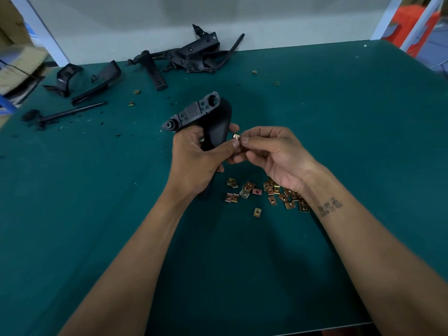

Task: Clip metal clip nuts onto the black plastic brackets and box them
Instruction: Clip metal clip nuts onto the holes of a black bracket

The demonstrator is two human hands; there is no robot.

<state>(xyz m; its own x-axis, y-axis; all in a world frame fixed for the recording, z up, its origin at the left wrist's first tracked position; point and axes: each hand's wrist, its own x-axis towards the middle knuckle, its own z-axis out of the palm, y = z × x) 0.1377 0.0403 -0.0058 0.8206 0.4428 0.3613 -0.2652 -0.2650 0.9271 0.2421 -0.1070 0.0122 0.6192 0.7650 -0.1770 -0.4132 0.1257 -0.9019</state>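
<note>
Step now: one clip nut is about to go onto a bracket, I think.
Left hand [194, 154]: its fingers are wrapped around the black plastic bracket [206, 117] and hold it up above the bench [97, 214].
Right hand [269, 154]: its thumb and finger pinch one small metal clip nut [236, 137], right at the bracket's edge.
Where the bracket is: in the middle of the view, lifted off the green bench, with its top end pointing away from the person.
How to do it well: hold the bracket still. Turn the clip nut so its open side faces the thin edge. Push it straight on, not crooked, until it sits snug. Keep fingertips away from the sharp metal.
How the bracket looks: black and chunky, with a grey ribbed top, round holes in it, and a smooth curved handle part lower down.
How the clip nut looks: tiny, shiny, gold and silver, folded flat.
Pile of clip nuts [266, 192]: lying loose on the bench, just below the hands.
Other black plastic parts [189, 54]: far back on the bench, well apart from the hands.
Box: I cannot see one clearly for the finished pieces.
</note>
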